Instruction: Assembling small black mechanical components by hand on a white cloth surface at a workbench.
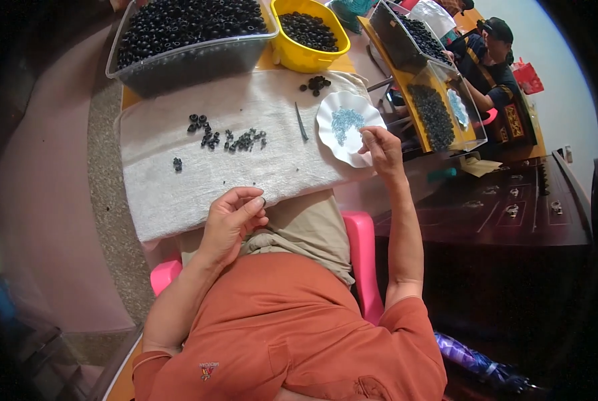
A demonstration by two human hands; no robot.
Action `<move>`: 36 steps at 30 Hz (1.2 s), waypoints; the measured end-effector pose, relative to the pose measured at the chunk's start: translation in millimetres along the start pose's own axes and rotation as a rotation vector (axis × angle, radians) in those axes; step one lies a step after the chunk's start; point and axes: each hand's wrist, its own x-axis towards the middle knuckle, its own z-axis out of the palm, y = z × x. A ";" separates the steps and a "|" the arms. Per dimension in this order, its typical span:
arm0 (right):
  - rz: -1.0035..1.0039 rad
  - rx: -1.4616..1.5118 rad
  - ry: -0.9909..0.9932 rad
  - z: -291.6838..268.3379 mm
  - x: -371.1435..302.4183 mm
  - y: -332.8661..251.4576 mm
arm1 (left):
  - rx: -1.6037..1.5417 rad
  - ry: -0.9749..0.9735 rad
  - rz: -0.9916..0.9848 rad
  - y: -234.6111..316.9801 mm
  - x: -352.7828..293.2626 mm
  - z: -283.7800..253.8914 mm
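Note:
My left hand (230,222) is closed near the front edge of the white cloth, thumb and fingers pinching a small black round part (263,201), mostly hidden by the fingertips. Over the right side of a white scalloped plate (326,128), my right hand (384,151) is pinched; whatever is between its fingertips is too small to make out. Tiny pale-blue, clear-looking pieces (344,124) lie heaped on that plate. Left of it rests a thin dark pointed tool (301,121). Several small black parts (245,140) are grouped on the cloth beyond my left hand.
The white cloth (158,177) covers the table before me. At its far side stand a clear bin (192,63) and a yellow basin (310,61), both filled with black parts. Another person (499,73) sits at the far right behind more bins. Dark wooden furniture (486,214) stands right.

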 end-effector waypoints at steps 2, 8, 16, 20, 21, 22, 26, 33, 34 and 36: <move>0.027 0.114 0.012 0.7 -1.5 0.5 | 0.008 -0.018 -0.003 -1.6 1.8 -2.0; 0.061 0.401 -0.026 7.4 -11.9 -7.2 | 0.037 -0.017 -0.012 -1.5 4.0 2.8; 0.074 0.611 -0.179 44.6 -38.9 -76.6 | 0.059 -0.083 0.003 -0.6 6.8 14.8; -0.010 0.675 -0.299 58.2 -46.5 -89.3 | 0.041 -0.095 0.029 0.7 11.0 24.3; -0.066 0.650 -0.328 62.7 -47.9 -91.3 | 0.043 -0.131 0.038 0.6 12.8 25.1; -0.122 0.625 -0.357 67.4 -49.6 -94.0 | 0.041 -0.125 0.038 1.6 13.3 26.8; -0.231 0.553 -0.393 77.1 -50.5 -101.3 | 0.035 -0.206 -0.009 10.7 10.2 33.3; -0.322 0.472 -0.414 80.3 -47.5 -105.0 | 0.071 -0.255 -0.059 12.5 9.9 24.3; -0.336 0.452 -0.416 80.9 -46.9 -105.1 | 0.068 -0.253 -0.059 14.0 9.6 23.4; -0.349 0.432 -0.422 82.1 -47.0 -105.8 | 0.106 -0.277 -0.071 17.2 8.4 21.8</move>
